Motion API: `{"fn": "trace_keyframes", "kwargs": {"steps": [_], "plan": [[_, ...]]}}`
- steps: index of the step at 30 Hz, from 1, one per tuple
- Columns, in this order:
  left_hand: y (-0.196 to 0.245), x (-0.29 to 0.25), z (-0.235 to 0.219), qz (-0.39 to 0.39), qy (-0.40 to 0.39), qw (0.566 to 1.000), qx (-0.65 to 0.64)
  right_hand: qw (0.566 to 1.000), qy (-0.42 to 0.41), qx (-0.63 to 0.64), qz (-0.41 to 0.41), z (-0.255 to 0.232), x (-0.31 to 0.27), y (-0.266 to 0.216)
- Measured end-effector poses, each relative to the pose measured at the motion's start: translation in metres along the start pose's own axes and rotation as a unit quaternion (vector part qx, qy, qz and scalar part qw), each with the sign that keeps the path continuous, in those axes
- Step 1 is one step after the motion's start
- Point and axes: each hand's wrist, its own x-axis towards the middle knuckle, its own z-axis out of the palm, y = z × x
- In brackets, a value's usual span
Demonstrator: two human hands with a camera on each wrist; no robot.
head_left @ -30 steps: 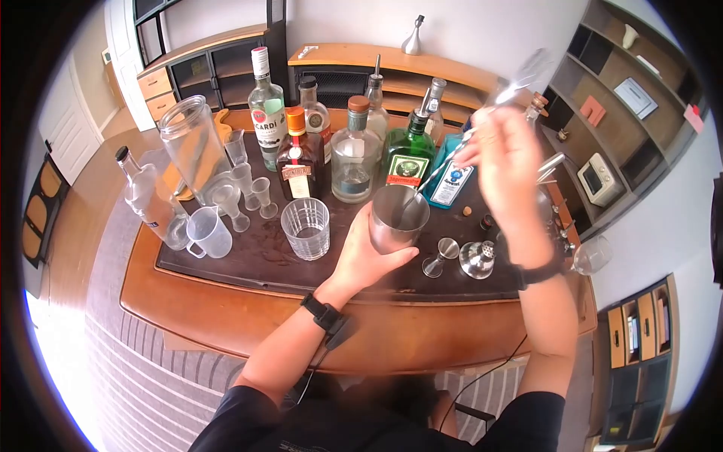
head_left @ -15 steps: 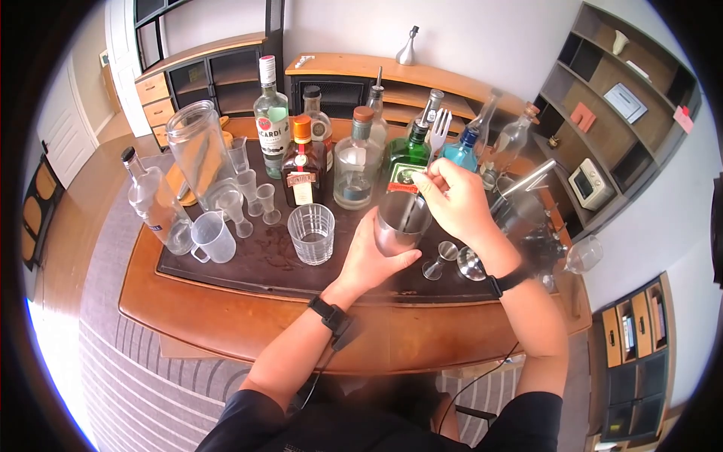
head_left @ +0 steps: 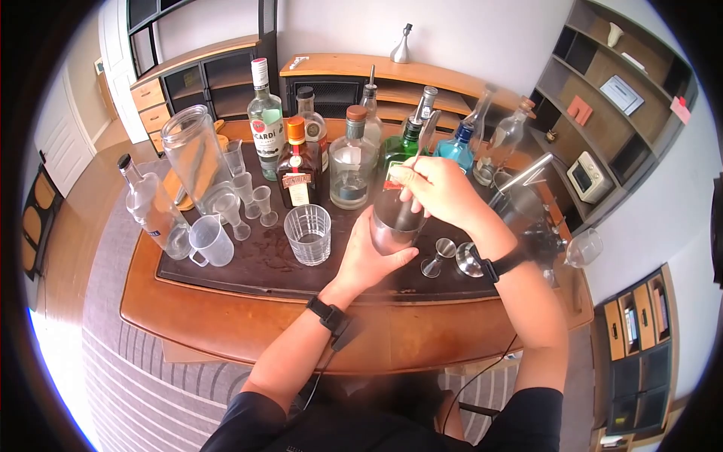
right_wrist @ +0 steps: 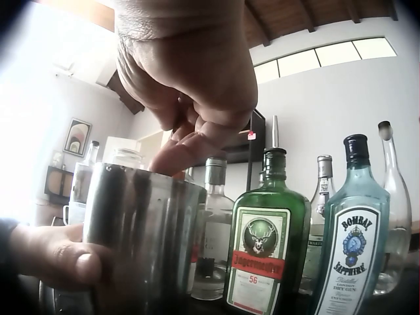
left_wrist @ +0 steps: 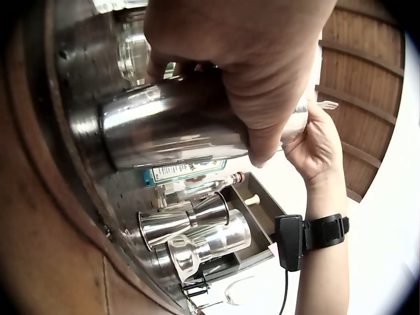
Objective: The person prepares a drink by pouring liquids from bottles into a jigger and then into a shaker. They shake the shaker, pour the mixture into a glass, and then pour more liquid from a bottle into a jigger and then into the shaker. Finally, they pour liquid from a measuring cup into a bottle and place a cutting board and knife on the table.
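The metal shaker tin [head_left: 393,239] is in front of you near the middle of the desk [head_left: 263,325], mouth up; you cannot tell whether its base touches the top. Your left hand [head_left: 367,260] grasps its side, thumb across the wall facing you, forearm reaching forward from the lower left. Your right hand [head_left: 442,194] is over the mouth, wrist bent above it and fingers pointing down to the rim, pinching a fork-ended bar spoon [left_wrist: 327,104] whose tines stick up past the knuckles; its lower end is hidden. Right of the tin, a double-ended jigger [head_left: 444,248] stands just beside a shaker top [head_left: 468,261] partly covered by your right wrist. A cut-glass tumbler [head_left: 309,247] is left of your left hand. Behind the tin stand the Jägermeister bottle [right_wrist: 260,246] and the Bombay Sapphire bottle [right_wrist: 352,246], with the Cointreau bottle [head_left: 297,179] farther left.
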Motion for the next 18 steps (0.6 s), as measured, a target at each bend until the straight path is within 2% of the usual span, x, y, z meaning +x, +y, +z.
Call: {"fn": "trace_keyframes", "kwargs": {"steps": [2,5,9,12,16,18], "plan": [[0.0,0.0,-0.001,0.003,0.001,1.0,0.005,1.0,0.013,-0.018,0.015,-0.007,0.0,-0.002],[0.004,0.001,-0.002,0.0,-0.004,1.0,0.003,0.992,0.025,-0.114,-0.047,-0.017,-0.006,0.0],[0.005,0.0,0.0,-0.003,-0.003,1.0,-0.003,0.996,-0.003,-0.077,0.033,-0.01,-0.012,-0.012],[0.003,0.0,0.0,-0.008,-0.006,1.0,-0.005,0.999,-0.033,0.003,0.043,-0.002,-0.01,-0.02],[-0.001,0.0,-0.001,-0.002,-0.001,1.0,0.023,1.0,-0.004,0.029,0.007,-0.002,0.004,-0.002],[0.0,0.0,-0.001,-0.002,-0.005,1.0,0.019,1.0,0.006,0.005,0.025,-0.01,0.001,0.0]]}}
